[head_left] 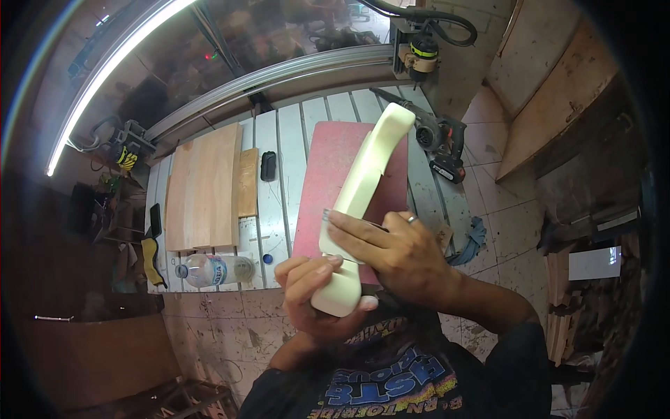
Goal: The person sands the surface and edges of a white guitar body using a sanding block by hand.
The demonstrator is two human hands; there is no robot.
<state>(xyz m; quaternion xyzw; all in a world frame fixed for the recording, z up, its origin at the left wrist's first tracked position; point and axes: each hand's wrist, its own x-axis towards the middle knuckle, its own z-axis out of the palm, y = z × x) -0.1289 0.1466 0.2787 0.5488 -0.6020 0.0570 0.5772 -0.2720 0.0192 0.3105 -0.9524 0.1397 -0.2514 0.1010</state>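
A long, smooth, cream-coloured piece with a curved far end rises at a slant in front of me. Its kind I cannot make out. My left hand is closed around its rounded near end, the thumb on the right side. Across the lower part of the piece lies my right hand, two fingers pressed flat together on its surface and the others folded. A thin dark edge shows beside those folded fingers; what it belongs to is hidden. Underneath the piece, a pink-red board rests on the slatted table.
Wooden panels, a black case, a clear plastic bottle and a blue cap occupy the table's left. A cordless blower lies at the far right, near a blue cloth. A rail-mounted spindle hangs behind.
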